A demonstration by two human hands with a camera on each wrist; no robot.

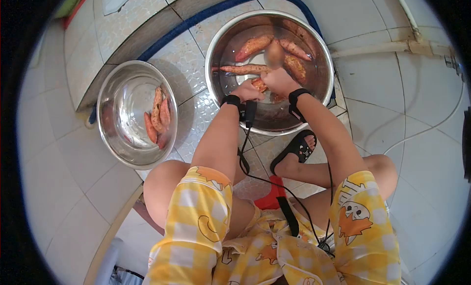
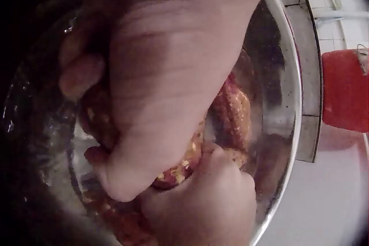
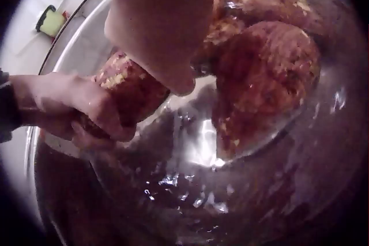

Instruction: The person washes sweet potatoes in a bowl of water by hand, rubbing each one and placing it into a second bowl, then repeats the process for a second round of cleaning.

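In the large steel basin (image 1: 212, 91), my left hand (image 1: 248, 90) grips a reddish sweet potato (image 3: 130, 87) with pale scraped patches on its skin. My right hand (image 1: 280, 82) lies against the same sweet potato from the other side. Its fingers are curled at the end of it in the left wrist view, partly hidden there. Around the hands several sweet potatoes sit in water, among them a long thin one (image 1: 244, 69) and a thick one (image 1: 253, 47). Beyond the right hand shows a blurred brown oval shape (image 1: 274, 54).
A smaller steel basin (image 1: 107, 116) stands to the left, with several sweet potatoes (image 1: 156, 111) inside. A blue hose (image 1: 206, 16) curves behind both basins along a tiled ledge. Black cables (image 1: 274, 182) hang from the wrists. A sandalled foot (image 1: 297, 150) is close to the basin.
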